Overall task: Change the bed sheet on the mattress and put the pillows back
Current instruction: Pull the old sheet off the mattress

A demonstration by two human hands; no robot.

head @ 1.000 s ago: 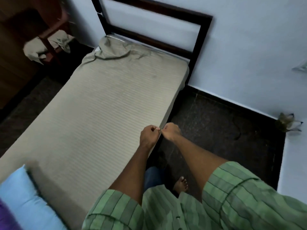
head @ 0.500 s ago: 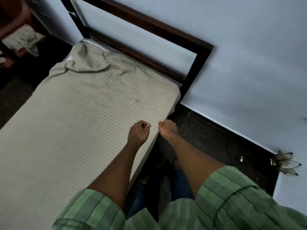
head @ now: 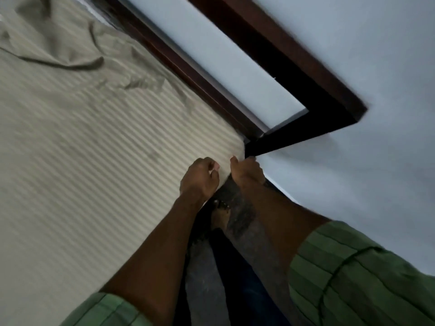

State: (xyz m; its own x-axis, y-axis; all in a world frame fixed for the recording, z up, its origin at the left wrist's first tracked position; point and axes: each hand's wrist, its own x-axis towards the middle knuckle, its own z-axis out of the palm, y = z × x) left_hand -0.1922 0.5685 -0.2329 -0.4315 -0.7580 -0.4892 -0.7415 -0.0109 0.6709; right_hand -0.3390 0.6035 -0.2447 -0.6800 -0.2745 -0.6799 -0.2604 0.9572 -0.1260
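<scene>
the sheet (head: 98,142) is now pinched at the corner by the headboard (head: 306,95), both hands having been moved up the edge: left hand (head: 200,180) and right hand (head: 247,171) grasping it, likely for tucking.

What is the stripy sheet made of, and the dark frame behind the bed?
The sheet looks like soft woven cloth, matte: it wrinkles and folds. The frame looks like dark brown wood, fairly smooth, with straight, hard edges; painted metal can't be ruled out.

Both hands, left (head: 200,178) and right (head: 247,171), have slid along the sheet (head: 94,142) edge to the corner by the headboard (head: 294,74).
</scene>
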